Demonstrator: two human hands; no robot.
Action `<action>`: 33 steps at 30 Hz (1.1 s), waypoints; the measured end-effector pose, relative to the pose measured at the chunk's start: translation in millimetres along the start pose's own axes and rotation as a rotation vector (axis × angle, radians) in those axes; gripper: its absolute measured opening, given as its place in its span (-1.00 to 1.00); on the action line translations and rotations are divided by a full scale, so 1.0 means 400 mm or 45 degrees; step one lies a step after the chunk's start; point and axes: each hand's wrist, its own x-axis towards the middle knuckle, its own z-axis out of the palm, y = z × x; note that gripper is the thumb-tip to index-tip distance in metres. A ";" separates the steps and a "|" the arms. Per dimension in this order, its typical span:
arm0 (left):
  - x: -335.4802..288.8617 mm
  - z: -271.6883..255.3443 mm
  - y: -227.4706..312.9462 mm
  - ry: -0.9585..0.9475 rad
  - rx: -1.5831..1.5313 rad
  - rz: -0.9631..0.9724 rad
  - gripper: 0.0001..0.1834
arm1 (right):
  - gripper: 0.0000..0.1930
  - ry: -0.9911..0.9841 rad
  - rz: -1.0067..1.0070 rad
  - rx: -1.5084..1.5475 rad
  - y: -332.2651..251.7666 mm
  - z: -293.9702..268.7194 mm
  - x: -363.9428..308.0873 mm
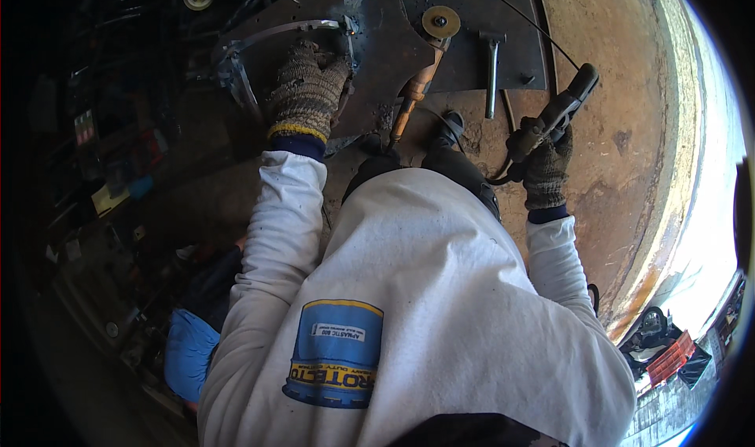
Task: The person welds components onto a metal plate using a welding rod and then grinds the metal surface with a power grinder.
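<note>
From here I see the left arm (271, 235) reaching forward, its wrist (297, 144) nearly straight, the gloved left hand (309, 89) extended farther than the other, its fingertips too dark to make out. The right arm (560, 250) is out to the side, the gloved right hand (546, 164) curled in a grip.

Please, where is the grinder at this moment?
The grinder is in the head view's upper part, just right of centre, between the left hand and the T-shaped tool, its disc over a dark plate.
</note>
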 end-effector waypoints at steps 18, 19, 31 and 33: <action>-0.213 0.067 -0.238 0.897 -0.355 0.723 -0.51 | -0.55 -0.155 0.080 0.212 0.011 -0.025 -0.021; -0.200 0.061 -0.262 1.021 -0.378 0.631 -0.51 | -0.54 -0.167 0.063 0.153 0.004 -0.016 -0.030; 0.029 0.054 -0.530 0.781 -0.098 -0.289 -0.24 | -0.61 -0.203 0.109 -0.054 0.054 -0.001 -0.087; 0.045 0.064 -0.535 0.756 -0.133 -0.272 -0.24 | -0.62 -0.144 0.128 -0.072 0.054 0.011 -0.111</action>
